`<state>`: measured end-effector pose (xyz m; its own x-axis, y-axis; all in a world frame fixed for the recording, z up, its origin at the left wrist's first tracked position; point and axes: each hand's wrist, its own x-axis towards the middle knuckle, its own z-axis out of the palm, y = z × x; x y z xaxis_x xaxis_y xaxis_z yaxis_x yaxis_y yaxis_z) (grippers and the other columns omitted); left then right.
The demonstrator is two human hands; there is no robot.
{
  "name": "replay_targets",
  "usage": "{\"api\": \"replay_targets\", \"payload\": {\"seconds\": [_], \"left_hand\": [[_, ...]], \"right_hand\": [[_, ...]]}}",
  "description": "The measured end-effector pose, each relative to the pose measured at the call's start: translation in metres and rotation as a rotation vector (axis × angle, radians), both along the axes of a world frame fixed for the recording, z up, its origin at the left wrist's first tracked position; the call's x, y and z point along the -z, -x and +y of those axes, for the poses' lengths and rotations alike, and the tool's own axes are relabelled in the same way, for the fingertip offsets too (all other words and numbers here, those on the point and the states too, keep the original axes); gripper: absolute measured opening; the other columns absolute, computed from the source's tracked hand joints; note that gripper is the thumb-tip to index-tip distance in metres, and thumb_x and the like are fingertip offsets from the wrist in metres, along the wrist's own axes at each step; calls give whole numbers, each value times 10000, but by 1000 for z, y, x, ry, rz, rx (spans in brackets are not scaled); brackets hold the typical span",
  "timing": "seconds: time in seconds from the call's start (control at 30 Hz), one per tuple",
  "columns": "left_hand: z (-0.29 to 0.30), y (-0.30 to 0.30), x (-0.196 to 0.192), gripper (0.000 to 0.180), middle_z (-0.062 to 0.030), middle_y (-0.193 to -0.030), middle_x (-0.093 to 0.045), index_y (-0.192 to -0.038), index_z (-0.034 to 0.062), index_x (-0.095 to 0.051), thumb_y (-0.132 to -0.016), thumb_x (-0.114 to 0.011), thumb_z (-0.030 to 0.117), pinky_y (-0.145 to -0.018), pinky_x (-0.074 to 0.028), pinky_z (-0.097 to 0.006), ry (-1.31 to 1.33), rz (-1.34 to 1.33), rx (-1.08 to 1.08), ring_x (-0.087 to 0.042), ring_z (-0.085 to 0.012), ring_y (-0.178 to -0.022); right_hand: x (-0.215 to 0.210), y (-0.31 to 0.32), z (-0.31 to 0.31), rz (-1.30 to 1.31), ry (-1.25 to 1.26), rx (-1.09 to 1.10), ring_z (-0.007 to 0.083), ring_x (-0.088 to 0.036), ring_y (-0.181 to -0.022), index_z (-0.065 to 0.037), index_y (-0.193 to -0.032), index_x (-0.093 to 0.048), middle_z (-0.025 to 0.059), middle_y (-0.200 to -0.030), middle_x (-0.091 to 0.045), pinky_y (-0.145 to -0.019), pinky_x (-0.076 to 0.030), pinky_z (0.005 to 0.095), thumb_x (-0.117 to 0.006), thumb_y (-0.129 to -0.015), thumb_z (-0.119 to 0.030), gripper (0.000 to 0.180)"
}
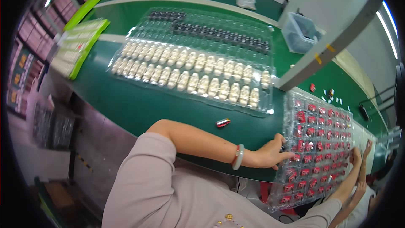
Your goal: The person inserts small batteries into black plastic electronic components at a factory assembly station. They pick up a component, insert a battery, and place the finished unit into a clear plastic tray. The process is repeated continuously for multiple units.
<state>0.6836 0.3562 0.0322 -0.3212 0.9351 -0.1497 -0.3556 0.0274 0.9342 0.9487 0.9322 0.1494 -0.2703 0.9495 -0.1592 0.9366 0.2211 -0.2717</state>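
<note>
Left hand (pixel 274 153) grips left edge of clear tray (pixel 290 122) of red parts (pixel 311 132); right hand (pixel 355 157) at opposite edge, can't tell grip.

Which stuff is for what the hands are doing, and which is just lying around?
In the job:
- left hand and right hand, at the tray's edges
- clear tray
- red parts in it

Probably just lying about:
- whitish plastic bag
- bluish bin
- cream pieces, untouched

Clear tray (pixel 280 186) of red parts (pixel 311 132)
</note>
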Motion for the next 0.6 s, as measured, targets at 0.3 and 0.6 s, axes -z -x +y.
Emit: {"api": "replay_targets", "payload": {"seconds": [0.3, 0.6], "left_hand": [[-8, 13, -17, 540, -85, -729, -532, -1106, -38, -321, -826, -635, 301, -457, -456, -254, -124, 73, -145, -542, -119, -591], [1, 8, -43, 542, -7, -744, -522, -1117, -20, -449, -712, -743, 189, -418, -314, -189, 93, -27, -269, -433, -41, -515]], "right_hand": [[-52, -33, -90, 178, 369, 222, 90, -279, -341, -136, -561, -361, -24, -461, -301, -329, -206, 246, -550, -706, -214, 251], [-56, -13, -124, 132, 582, 345, 49, -224, -322, -157, -582, -341, -50, -443, -268, -283, -150, 201, -581, -776, -260, 326]]}}
